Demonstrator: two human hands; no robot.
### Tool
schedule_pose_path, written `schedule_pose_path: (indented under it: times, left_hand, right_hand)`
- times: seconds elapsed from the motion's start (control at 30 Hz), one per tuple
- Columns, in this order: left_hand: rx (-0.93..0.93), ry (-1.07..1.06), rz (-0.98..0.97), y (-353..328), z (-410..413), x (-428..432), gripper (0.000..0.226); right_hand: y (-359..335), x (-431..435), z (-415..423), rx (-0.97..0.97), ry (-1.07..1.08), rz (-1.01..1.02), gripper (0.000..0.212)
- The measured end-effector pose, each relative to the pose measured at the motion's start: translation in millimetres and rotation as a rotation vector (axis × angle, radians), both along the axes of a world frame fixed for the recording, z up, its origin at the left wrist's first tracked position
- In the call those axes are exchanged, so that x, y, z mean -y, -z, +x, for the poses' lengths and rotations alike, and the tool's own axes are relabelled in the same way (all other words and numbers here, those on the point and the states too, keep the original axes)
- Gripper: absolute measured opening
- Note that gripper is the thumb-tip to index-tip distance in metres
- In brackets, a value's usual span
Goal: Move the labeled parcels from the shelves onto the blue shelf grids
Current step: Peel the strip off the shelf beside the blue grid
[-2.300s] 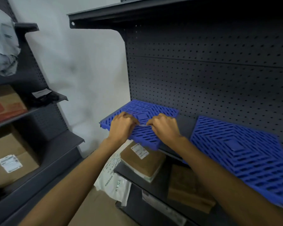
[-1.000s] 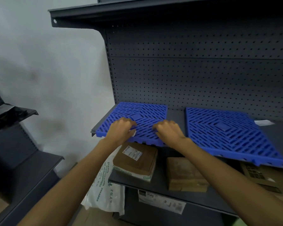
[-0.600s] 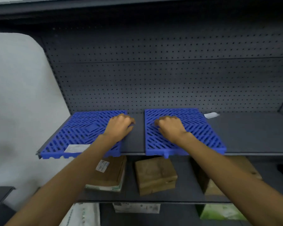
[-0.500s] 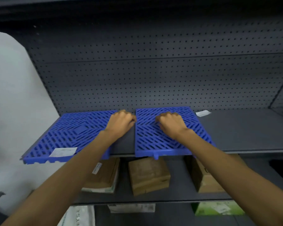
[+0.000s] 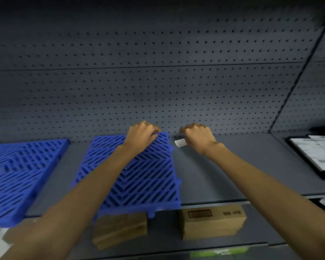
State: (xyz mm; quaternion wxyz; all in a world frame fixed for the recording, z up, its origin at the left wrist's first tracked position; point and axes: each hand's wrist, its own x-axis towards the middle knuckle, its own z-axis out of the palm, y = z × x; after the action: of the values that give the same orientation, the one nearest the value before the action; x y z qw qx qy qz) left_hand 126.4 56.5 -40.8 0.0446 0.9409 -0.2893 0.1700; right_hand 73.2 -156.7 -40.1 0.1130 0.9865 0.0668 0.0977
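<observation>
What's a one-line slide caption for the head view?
Left hand on a blue grid's far corner, right hand beside a white slip on the grey shelf.

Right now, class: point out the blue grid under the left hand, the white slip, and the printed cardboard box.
blue grid (image 5: 148, 177): head view, on its slatted middle.
white slip (image 5: 180, 143): head view, on its centre.
printed cardboard box (image 5: 212, 225): head view, on its front face.

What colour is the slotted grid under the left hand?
Bright blue, with dark diagonal slots; the grid shows best in the head view.
</observation>
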Motion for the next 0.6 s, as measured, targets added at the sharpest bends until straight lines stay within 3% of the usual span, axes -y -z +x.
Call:
schedule_pose_path:
  times: [0.27, 0.6]
  left_hand:
    - [-0.090, 0.010, 0.044, 26.9, 22.7, 72.7, 0.045]
    - [-0.009, 0.070, -0.007, 44.9, 26.5, 98.2, 0.028]
  right_hand:
    - [22.0, 58.4, 32.5, -0.088, -0.059, -0.002, 0.037]
    - [42.1, 67.1, 45.3, -0.032, -0.106, 0.026, 0.028]
